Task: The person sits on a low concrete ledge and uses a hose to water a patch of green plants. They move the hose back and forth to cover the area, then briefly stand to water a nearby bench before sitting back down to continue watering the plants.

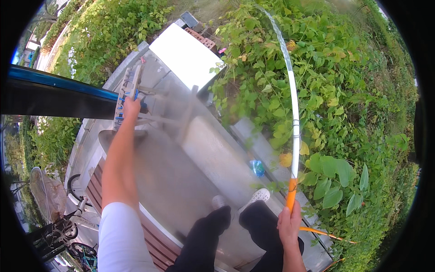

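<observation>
My left hand (131, 107) is closed on a wooden frame (136, 81), seemingly a small stool or rack, with blue ties along it. The frame stands at the end of a dark pole or beam. My right hand (289, 221) grips the orange end of a hose (291, 195). A white tube (295, 112) continues from the orange part, with wire wound around it. Water (278, 32) streams from the tube's far end over green leafy plants (326, 91). Part of the wooden frame looks blurred.
A white board (185, 56) lies beside perforated red bricks (200, 39). A slatted bench (156, 234) is at lower left, near a bicycle (80, 210). A blue-green plastic item (257, 168) lies on the stone edging by my foot. The dark beam (61, 91) crosses the left side.
</observation>
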Tool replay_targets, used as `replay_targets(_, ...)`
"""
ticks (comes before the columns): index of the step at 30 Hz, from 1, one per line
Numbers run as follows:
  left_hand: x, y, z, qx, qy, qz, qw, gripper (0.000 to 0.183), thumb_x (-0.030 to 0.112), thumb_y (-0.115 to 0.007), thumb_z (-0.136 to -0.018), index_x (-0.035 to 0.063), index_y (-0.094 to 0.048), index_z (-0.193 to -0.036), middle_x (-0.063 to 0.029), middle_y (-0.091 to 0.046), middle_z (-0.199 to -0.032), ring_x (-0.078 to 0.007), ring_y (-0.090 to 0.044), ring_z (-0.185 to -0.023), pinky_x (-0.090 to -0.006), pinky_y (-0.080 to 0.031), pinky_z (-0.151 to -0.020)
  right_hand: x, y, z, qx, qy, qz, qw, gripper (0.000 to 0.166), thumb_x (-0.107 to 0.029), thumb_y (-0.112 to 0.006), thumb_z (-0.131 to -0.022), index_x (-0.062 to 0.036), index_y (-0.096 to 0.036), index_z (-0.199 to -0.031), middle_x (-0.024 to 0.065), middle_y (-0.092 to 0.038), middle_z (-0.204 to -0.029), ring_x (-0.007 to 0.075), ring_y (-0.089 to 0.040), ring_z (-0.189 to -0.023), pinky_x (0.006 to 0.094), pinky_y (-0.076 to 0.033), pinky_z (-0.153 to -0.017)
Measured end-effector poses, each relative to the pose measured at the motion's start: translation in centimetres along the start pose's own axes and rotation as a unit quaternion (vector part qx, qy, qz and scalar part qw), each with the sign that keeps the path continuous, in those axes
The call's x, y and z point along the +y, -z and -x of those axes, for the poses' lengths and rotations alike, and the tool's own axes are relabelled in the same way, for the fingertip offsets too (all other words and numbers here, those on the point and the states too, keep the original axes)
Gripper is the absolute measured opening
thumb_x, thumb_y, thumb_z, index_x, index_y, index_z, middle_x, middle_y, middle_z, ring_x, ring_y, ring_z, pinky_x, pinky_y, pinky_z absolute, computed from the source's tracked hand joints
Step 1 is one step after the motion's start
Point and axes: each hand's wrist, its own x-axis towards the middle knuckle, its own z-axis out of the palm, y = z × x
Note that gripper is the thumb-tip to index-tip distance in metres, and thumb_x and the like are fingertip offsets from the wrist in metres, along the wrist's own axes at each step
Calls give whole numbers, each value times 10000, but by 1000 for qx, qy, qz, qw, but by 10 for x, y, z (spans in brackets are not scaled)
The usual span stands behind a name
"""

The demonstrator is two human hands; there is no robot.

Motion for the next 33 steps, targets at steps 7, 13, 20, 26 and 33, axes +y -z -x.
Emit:
replay_targets(7,55,-30,-20,117,123,100,980,545,345,-641,-738,1,-517,-1143,-224,-580,-1121,-357,-529,-1095,-434,-418,-908,18,2,-6,47,64,68,994,398,-91,-434,-912,-26,-352,-1296,-7,-434,-647,54,-399,-481,204,-339,-412)
replay_targets(13,55,-46,14,-33,-162,-34,986,526,149,-587,-760,7,-405,-1232,-222,-555,-1132,-361,-534,-1080,-427,-427,-895,24,-3,3,101,113,116,982,401,-125,-489,-891,-15,-395,-1265,125,-561,-782,211,-544,-627,319,-437,-577)
replay_targets(20,39,-24,53,-43,-186,-3,982,708,165,-588,-766,89,-257,-1387,-205,-379,-1346,-377,-393,-1222,-441,-373,-974,7,-8,25,125,142,157,969,360,-149,-493,-884,-23,-439,-1217,186,-565,-797,315,-573,-700,378,-447,-607)
replay_targets(26,-12,-18,101,-61,-252,-23,966,828,236,-647,-732,169,-196,-1423,-210,-194,-1459,-396,-273,-1302,-554,-335,-973,19,1,30,163,153,147,964,326,-201,-504,-887,-34,-485,-1167,230,-596,-799,395,-602,-758,428,-458,-647)
replay_targets(33,-113,51,253,-128,-286,-61,948,647,289,-664,-734,106,-413,-1302,-147,-281,-1431,-328,-284,-1313,-598,-294,-977,47,17,35,196,207,168,944,333,-265,-510,-878,-57,-501,-1137,231,-602,-784,421,-593,-751,472,-456,-652)
